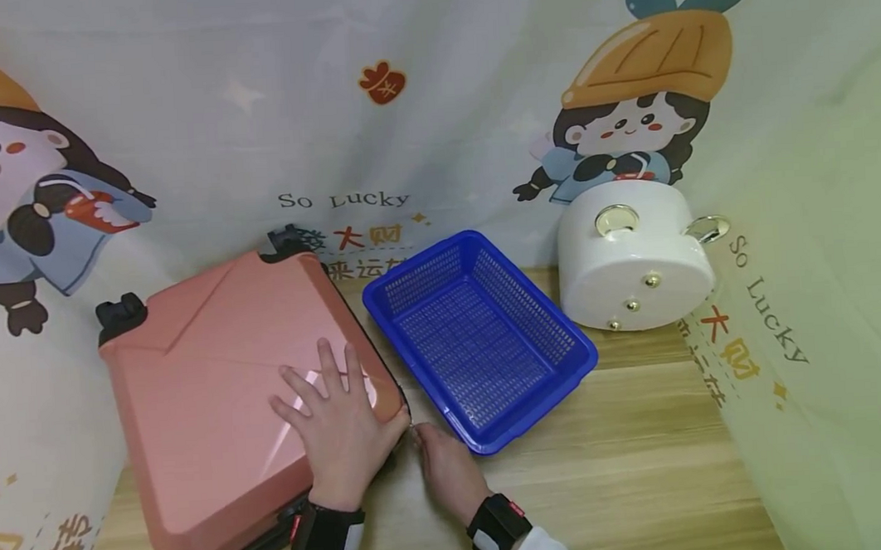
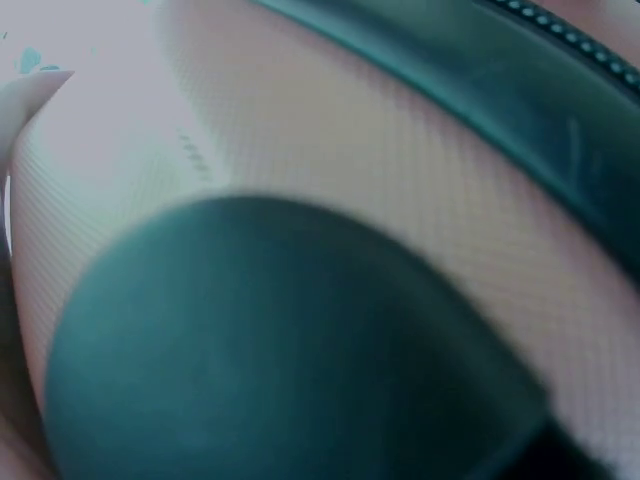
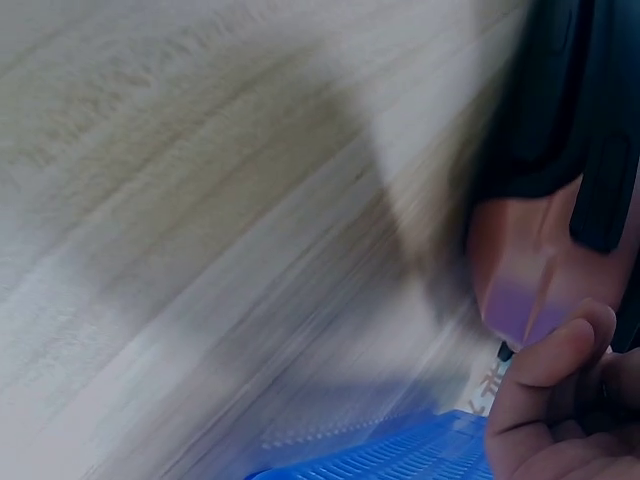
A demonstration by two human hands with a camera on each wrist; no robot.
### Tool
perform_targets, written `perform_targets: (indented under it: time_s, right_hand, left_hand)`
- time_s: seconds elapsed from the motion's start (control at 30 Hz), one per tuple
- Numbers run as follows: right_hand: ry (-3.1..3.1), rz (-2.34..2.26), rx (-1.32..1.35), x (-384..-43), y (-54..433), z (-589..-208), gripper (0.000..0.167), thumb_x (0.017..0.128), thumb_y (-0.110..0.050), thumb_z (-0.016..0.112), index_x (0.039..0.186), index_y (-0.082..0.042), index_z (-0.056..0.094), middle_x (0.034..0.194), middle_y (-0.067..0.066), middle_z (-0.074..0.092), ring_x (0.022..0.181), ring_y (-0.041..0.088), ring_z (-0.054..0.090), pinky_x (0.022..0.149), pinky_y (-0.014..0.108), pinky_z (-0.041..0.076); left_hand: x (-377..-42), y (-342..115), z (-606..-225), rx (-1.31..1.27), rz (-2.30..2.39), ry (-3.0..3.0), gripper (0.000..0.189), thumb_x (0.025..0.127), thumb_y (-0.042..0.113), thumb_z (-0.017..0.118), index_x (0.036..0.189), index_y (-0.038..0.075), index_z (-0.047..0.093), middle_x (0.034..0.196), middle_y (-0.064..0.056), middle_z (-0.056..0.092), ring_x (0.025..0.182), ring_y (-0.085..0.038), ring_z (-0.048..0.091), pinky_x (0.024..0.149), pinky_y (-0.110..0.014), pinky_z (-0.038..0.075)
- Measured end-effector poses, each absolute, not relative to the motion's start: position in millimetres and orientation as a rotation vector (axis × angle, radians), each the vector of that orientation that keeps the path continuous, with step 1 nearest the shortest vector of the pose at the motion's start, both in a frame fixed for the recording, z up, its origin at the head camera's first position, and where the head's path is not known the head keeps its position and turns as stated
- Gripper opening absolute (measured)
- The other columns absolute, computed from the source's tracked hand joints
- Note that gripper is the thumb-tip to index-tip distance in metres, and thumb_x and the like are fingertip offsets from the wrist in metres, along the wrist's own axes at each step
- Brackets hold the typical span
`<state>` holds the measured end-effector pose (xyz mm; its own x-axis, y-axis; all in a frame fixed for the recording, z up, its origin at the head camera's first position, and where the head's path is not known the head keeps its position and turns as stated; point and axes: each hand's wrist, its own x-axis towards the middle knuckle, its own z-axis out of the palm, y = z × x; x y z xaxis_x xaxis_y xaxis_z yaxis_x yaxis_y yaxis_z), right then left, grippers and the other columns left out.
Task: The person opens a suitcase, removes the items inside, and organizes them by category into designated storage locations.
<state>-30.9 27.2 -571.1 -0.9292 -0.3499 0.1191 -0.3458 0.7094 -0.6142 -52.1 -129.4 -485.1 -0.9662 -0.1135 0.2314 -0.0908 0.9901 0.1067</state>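
A pink hard-shell suitcase (image 1: 215,395) lies flat on the wooden table with its black wheels at the far end. My left hand (image 1: 342,438) rests on its lid near the right edge, fingers spread. At the suitcase's near right corner, my right hand (image 1: 451,474) pinches a zipper pull, mostly hidden by the fingers. The right wrist view shows the curled fingers (image 3: 550,365) close against the suitcase side (image 3: 510,265). Zipper teeth (image 2: 570,40) run along a dark band in the left wrist view.
A blue plastic basket (image 1: 594,357) sits just right of the suitcase, close to my right hand. Behind it to the right, a white bag (image 1: 634,256) with metal studs lies on its side against the printed cloth (image 1: 463,132). Wooden tabletop (image 1: 630,464) shows in front.
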Motion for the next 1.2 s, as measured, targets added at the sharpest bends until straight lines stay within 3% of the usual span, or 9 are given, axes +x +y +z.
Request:
perform_targets:
  time_s: [0.33,0.57,0.87,1.2]
  right_hand:
    - [2.869,-1.020,-0.660,-27.4,31.6,-571.9,0.014,0.106,-0.007,0.055,0.114,-0.005,0.066,0.101,0.009,0.075,0.093,0.023,0.075,0.076,0.037,0.059]
    - [2.839,-1.021,-0.691,-27.9,36.6,-574.3,0.023,0.104,-0.001,0.052,0.124,-0.003,0.064,0.113,0.013,0.075,0.103,0.025,0.073,0.087,0.039,0.059]
    - [2.808,-1.023,-0.698,-26.7,38.6,-570.7,0.023,0.105,-0.001,0.050,0.124,-0.001,0.063,0.113,0.015,0.074,0.103,0.026,0.073,0.088,0.039,0.059]
    - [2.803,-1.032,-0.656,-24.3,34.1,-574.2,0.022,0.105,-0.002,0.051,0.124,-0.001,0.062,0.107,0.013,0.074,0.097,0.026,0.074,0.081,0.039,0.060]
  left_hand:
    - [-51.3,-131.0,-476.2,0.068,-0.199,-2.942,0.125,0.069,0.076,0.076,0.160,0.000,0.035,0.165,-0.034,0.020,0.142,-0.074,0.012,0.101,-0.091,0.013]
    - [-28.8,-165.3,-456.0,-0.159,-0.439,-3.027,0.118,0.067,0.061,0.089,0.159,0.006,0.039,0.168,-0.024,0.023,0.152,-0.058,0.010,0.106,-0.087,0.003]
    - [-9.5,-202.0,-481.0,-0.212,-0.241,-2.843,0.122,0.061,0.077,0.079,0.159,0.013,0.041,0.168,-0.015,0.030,0.150,-0.055,0.023,0.105,-0.087,0.011]
    - [-7.2,-197.4,-486.1,-0.168,-0.204,-2.775,0.115,0.065,0.078,0.068,0.156,0.011,0.046,0.166,-0.016,0.036,0.147,-0.058,0.027,0.102,-0.089,0.016]
